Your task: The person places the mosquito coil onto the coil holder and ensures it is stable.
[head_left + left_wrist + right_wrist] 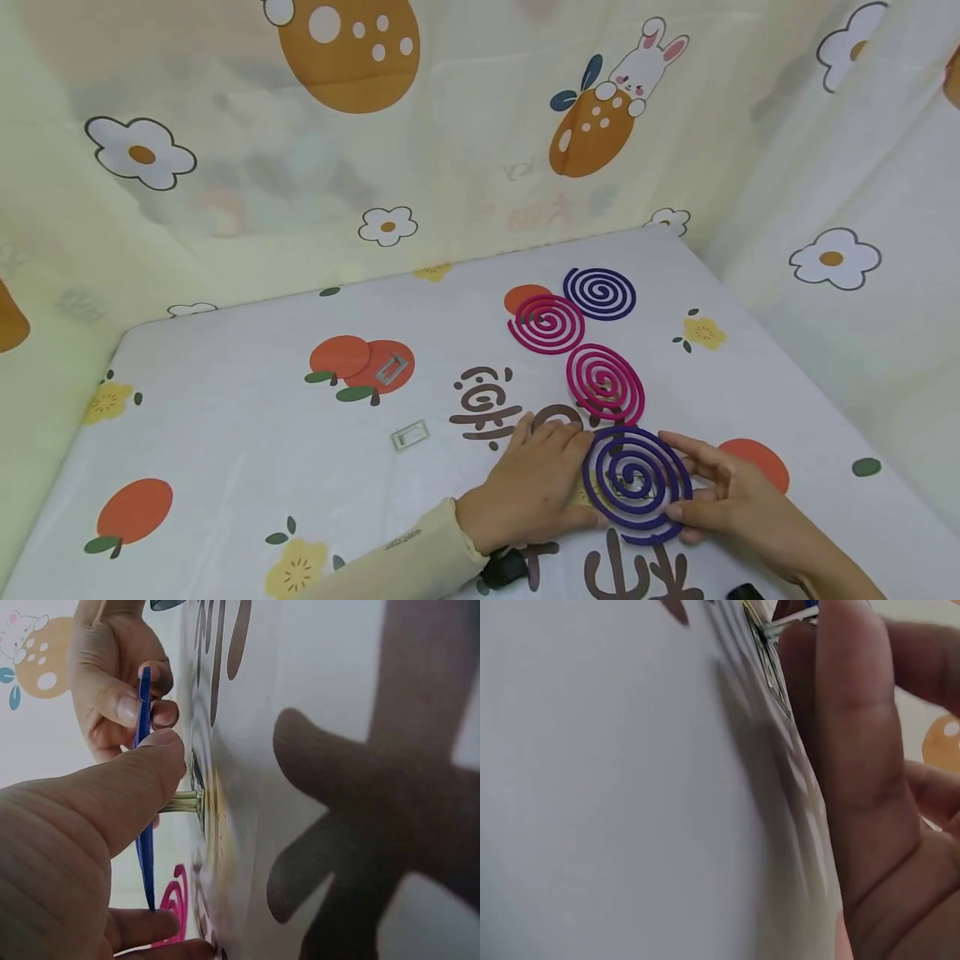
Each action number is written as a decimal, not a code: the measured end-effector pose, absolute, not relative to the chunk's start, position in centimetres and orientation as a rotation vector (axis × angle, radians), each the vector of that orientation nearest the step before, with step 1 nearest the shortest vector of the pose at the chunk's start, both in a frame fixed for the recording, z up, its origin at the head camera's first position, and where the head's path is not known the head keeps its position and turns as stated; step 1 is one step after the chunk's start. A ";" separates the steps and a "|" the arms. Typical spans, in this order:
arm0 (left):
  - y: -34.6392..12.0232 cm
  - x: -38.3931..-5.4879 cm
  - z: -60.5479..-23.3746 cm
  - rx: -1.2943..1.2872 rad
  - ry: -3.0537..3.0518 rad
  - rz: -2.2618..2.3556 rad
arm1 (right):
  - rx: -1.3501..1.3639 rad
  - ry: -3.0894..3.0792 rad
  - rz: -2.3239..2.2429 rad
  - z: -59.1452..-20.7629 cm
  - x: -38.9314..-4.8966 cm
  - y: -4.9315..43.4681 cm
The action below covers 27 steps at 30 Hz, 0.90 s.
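A dark blue mosquito coil lies between my two hands, just above the table. My right hand pinches its right edge between thumb and fingers. On the opposite edge my left hand holds it, thumb near the lower rim and fingers at the upper one. Seen edge-on in the left wrist view, the coil stands off the tabletop, with a small metal stand rising toward its middle. Part of that metal stand also shows beyond my right fingers in the right wrist view.
Two pink coils and another dark blue coil lie beyond my hands. Left of them are two flat metal stands. A printed cloth covers the table, and patterned curtains surround it.
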State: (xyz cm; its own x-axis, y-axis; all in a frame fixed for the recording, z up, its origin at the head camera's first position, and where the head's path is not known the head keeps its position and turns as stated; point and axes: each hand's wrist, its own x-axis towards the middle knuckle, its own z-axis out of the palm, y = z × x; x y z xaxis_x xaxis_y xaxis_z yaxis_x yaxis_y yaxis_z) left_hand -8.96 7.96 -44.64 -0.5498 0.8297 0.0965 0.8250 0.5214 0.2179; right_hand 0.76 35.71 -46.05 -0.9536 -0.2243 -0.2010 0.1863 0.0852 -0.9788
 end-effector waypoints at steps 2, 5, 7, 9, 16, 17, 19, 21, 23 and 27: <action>8.2 -9.0 -44.6 1.491 2.723 0.370 | -0.057 2.015 -1.969 -46.0 0.8 36.2; 8.6 -9.0 -44.6 1.495 2.711 0.372 | -0.094 1.920 -2.012 -46.0 1.0 36.8; 8.8 -9.0 -44.6 1.481 2.696 0.381 | -0.124 1.873 -2.024 -46.0 1.1 37.1; 9.2 -8.9 -44.6 1.468 2.689 0.390 | -0.155 1.850 -2.020 -46.0 1.2 37.5; 10.9 -8.3 -44.1 1.445 2.760 0.316 | -0.116 2.062 -1.885 -46.0 1.9 39.0; 11.2 -8.2 -43.9 1.434 2.766 0.304 | -0.102 2.118 -1.857 -46.1 2.0 39.3; 11.7 -8.0 -43.8 1.419 2.783 0.274 | -0.085 2.205 -1.822 -46.1 2.2 39.7; 12.2 -7.9 -43.7 1.415 2.804 0.246 | -0.081 2.257 -1.811 -46.2 2.3 40.1; 12.7 -7.7 -43.8 1.423 2.827 0.218 | -0.081 2.258 -1.835 -46.3 2.4 40.5; 13.5 -7.6 -43.9 1.438 2.868 0.198 | -0.068 2.204 -1.899 -46.6 2.4 41.4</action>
State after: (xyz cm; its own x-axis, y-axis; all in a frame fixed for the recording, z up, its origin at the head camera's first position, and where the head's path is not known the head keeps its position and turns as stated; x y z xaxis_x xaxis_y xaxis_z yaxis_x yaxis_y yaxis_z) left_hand -7.55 13.51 -43.87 -0.5976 0.7928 0.1199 0.8017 0.5926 0.0775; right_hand 2.37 41.45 -46.62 -0.9723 -0.1844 -0.1435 0.1147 0.1585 -0.9807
